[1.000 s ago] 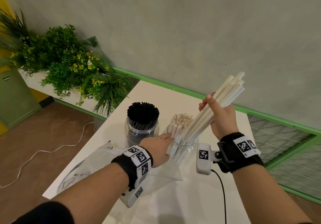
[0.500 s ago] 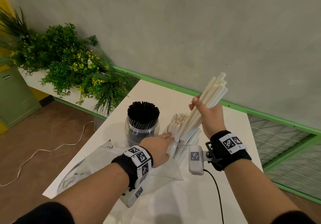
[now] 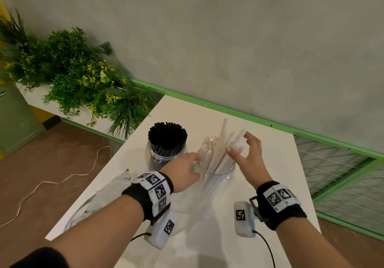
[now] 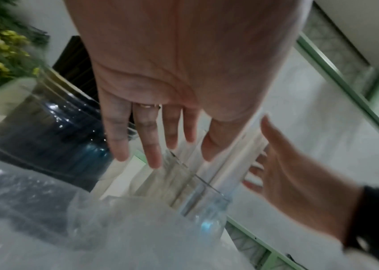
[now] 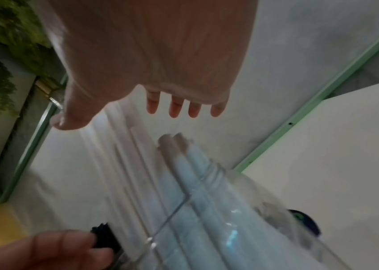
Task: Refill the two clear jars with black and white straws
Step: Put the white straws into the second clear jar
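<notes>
White table [image 3: 270, 149] against wall, both jars mid-table; left hand [image 3: 182, 170] and right hand [image 3: 247, 157] flank white straws [image 3: 220, 153], grips spread, empty

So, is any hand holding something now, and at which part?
Nothing is held. The right hand is open beside the white straws in the jar; the left hand is open too.

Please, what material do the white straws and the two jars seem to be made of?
White straws: probably paper, since they look matte, opaque and off-white, without shine. Jars: clear and glossy with bright highlights, and the mouth of the white-straw jar shows ridges like a screw thread; perhaps plastic, but glass cannot be excluded.
</notes>
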A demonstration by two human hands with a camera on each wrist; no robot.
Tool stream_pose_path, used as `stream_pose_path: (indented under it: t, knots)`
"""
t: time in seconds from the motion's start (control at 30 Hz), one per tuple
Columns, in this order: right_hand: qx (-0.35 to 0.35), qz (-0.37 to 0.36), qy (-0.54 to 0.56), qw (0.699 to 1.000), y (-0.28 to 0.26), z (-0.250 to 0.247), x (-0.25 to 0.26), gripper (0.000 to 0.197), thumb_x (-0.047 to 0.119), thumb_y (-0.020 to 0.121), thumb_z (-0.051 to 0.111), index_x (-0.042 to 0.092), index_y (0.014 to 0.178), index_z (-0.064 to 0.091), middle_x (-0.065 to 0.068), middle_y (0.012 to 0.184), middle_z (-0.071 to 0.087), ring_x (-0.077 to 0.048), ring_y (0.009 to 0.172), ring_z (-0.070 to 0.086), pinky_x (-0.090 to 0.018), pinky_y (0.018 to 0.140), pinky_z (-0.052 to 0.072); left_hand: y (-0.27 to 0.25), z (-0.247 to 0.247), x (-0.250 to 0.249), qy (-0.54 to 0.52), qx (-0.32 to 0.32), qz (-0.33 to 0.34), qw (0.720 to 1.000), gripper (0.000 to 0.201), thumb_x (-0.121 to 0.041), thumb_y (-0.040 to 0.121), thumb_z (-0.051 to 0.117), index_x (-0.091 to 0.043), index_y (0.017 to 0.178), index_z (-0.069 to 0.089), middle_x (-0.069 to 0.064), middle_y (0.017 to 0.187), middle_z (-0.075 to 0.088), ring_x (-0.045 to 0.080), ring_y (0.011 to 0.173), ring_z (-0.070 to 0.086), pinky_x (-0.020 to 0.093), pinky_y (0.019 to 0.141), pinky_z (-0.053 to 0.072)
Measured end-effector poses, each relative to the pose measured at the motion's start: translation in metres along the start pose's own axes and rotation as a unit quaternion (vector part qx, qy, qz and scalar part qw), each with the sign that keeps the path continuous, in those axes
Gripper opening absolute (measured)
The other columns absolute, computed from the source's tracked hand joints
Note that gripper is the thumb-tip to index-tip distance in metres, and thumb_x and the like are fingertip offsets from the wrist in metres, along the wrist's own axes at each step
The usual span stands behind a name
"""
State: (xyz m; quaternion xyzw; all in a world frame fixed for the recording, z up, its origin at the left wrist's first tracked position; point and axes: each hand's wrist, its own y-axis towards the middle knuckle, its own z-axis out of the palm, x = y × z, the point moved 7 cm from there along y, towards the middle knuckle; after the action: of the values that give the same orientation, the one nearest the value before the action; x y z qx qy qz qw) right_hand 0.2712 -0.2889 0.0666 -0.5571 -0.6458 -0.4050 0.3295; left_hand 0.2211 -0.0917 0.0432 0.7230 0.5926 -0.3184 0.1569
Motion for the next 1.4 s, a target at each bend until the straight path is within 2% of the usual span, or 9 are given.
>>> stream_pose_path:
  t: [0.27,0.43,0.57,0.63,0.83,0.97,1.1,1.3,1.4]
  knots:
    - [0.131,0.096,-0.067,0.984,-0.008,0.012,-0.063,0.126,0.084,0.045,0.066,0.029,0.149,0.020,0.005,0.150,0.022,-0.014,0.141,0.022,-0.042,0.115,0.026,0.038,0.008,0.004,-0.122,0.037,-0.092,0.988,0.102,-0.045,0.078,0.070,-0.022,0.151,0.002,0.004,0.155,0.022,0.023,0.133,0.041,0.035,0.106,0.039]
    - [0.185,0.107,0.013,0.977,0.005,0.036,-0.058,0.094,0.057,0.048,0.088,0.039,0.127,0.040,0.002,0.134,0.052,-0.012,0.123,0.051,-0.034,0.100,0.046,0.066,0.022,0.001,-0.186,0.077,-0.107,0.974,0.135,-0.065,0.050,0.081,-0.023,0.150,0.001,-0.001,0.145,0.040,0.018,0.130,0.043,0.031,0.110,0.033]
    - [0.174,0.060,0.133,0.974,0.007,0.048,-0.040,0.075,-0.003,0.062,0.086,0.022,0.123,0.050,-0.002,0.113,0.069,-0.019,0.107,0.066,-0.027,0.081,0.055,0.075,0.027,0.004,-0.221,0.024,-0.106,0.969,0.118,-0.056,0.050,0.084,-0.019,0.142,0.020,-0.005,0.128,0.051,0.015,0.121,0.049,0.033,0.107,0.038]
    - [0.155,0.047,0.168,0.973,0.006,0.050,-0.036,0.080,-0.011,0.063,0.082,0.014,0.128,0.043,-0.007,0.115,0.068,-0.021,0.106,0.066,-0.027,0.080,0.054,0.075,0.024,-0.002,-0.231,-0.006,-0.085,0.969,0.115,-0.058,0.045,0.083,-0.023,0.138,0.025,-0.005,0.127,0.051,0.014,0.120,0.049,0.038,0.106,0.041]
    - [0.087,0.014,0.193,0.977,0.009,0.044,-0.031,0.085,-0.010,0.064,0.082,0.024,0.126,0.034,-0.004,0.118,0.062,-0.018,0.107,0.065,-0.027,0.081,0.054,0.070,0.011,-0.013,-0.288,-0.009,-0.054,0.956,0.099,-0.027,0.068,0.084,-0.015,0.141,0.018,-0.008,0.120,0.053,0.009,0.113,0.052,0.022,0.097,0.041]
    - [0.059,0.014,0.088,0.994,0.005,0.039,-0.033,0.111,0.027,0.059,0.090,0.027,0.145,0.019,0.005,0.139,0.038,-0.012,0.129,0.042,-0.021,0.094,0.048,0.058,0.003,-0.013,-0.235,-0.016,-0.050,0.971,0.099,-0.027,0.076,0.077,-0.022,0.149,0.009,-0.001,0.139,0.037,0.013,0.130,0.036,0.018,0.098,0.027]
    - [0.025,-0.010,0.018,0.999,0.003,0.033,-0.038,0.118,0.063,0.051,0.083,0.036,0.145,0.016,0.000,0.139,0.038,-0.016,0.130,0.040,-0.042,0.108,0.040,0.049,-0.007,-0.013,-0.172,-0.052,-0.022,0.983,0.083,-0.020,0.085,0.067,-0.029,0.148,0.015,0.000,0.151,0.031,0.016,0.135,0.034,0.021,0.101,0.029]
    - [-0.021,-0.133,-0.138,0.981,-0.003,0.029,-0.020,0.102,0.040,0.068,0.084,0.016,0.147,0.023,-0.004,0.136,0.033,-0.010,0.126,0.037,-0.025,0.107,0.034,0.039,-0.017,-0.025,-0.079,-0.103,0.048,0.990,0.066,-0.015,0.088,0.060,-0.027,0.145,0.029,0.000,0.148,0.034,0.012,0.134,0.035,0.013,0.104,0.022]
    - [0.027,-0.162,-0.204,0.965,-0.008,0.037,-0.020,0.095,0.036,0.078,0.077,0.013,0.149,0.020,-0.004,0.152,0.021,-0.018,0.139,0.029,-0.038,0.113,0.033,0.036,-0.019,-0.023,-0.067,-0.116,0.045,0.990,0.055,-0.016,0.089,0.058,-0.024,0.140,0.040,0.000,0.143,0.040,0.014,0.126,0.045,0.020,0.106,0.032]
